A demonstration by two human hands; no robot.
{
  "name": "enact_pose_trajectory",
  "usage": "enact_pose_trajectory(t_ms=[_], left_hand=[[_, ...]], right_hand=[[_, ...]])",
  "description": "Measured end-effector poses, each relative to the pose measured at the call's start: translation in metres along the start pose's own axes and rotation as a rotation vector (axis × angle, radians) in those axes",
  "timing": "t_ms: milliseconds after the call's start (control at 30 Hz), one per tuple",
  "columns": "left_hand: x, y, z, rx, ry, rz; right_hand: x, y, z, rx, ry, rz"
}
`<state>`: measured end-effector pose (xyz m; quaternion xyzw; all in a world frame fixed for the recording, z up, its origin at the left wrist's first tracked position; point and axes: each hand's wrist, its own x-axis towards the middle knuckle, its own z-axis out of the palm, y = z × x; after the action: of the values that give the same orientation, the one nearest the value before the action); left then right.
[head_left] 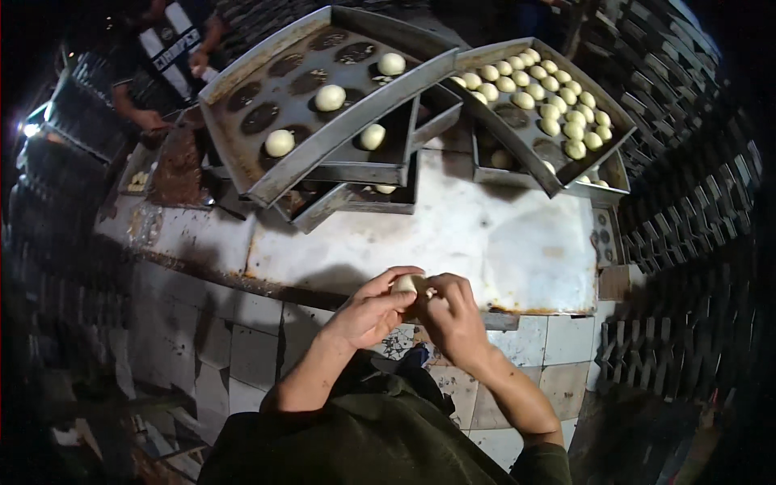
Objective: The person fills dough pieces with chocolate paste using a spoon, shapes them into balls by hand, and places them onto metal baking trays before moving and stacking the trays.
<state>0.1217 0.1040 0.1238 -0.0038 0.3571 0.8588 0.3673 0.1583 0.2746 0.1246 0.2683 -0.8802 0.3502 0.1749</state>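
Over the near edge of the white worktop [380,246], my left hand [365,314] cups a pale dough ball [403,284], with its thumb and fingers curled round it. Close beside it, my right hand [457,323] is closed, and a small scrap of dough [432,293] sticks out at its fingertips. Part of the ball is hidden by my left fingers. Beyond my hands, a metal tray [356,121] with round dark marks holds three dough balls, one of them the middle ball [330,98].
Other trays are stacked beneath that one, with a dough ball [373,137] showing. At the back right, a tray [517,145] carries many dough balls in rows. A co-worker's hand [150,120] is near a brown heap [177,170] at left. Dark stacked racks [687,194] stand at right.
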Motion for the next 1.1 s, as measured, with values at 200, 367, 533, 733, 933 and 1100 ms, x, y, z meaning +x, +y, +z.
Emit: enact_pose_trajectory(t_ms=[200, 367, 533, 733, 933, 1100], left_hand=[[0.020, 0.002, 0.000, 0.463, -0.057, -0.053], [0.040, -0.024, -0.007, 0.262, 0.243, 0.311], [0.046, -0.022, 0.004, 0.272, 0.252, 0.228], [0.037, 0.007, 0.013, 0.484, -0.095, 0.276], [0.092, -0.023, -0.019, 0.240, 0.312, 0.404], [0.114, -0.015, -0.049, 1.306, 0.249, 0.706]], right_hand=[[0.015, 0.027, -0.036, 0.776, -0.256, 0.644], [0.003, 0.006, -0.010, 0.288, 0.097, 0.205], [0.001, 0.030, -0.002, 0.078, 0.114, -0.016], [0.019, 0.050, -0.018, 0.522, 0.035, 0.403], [-0.026, 0.045, 0.051, -0.326, 0.019, 0.251], [-0.039, 0.088, 0.056, -0.342, 0.004, 0.342]])
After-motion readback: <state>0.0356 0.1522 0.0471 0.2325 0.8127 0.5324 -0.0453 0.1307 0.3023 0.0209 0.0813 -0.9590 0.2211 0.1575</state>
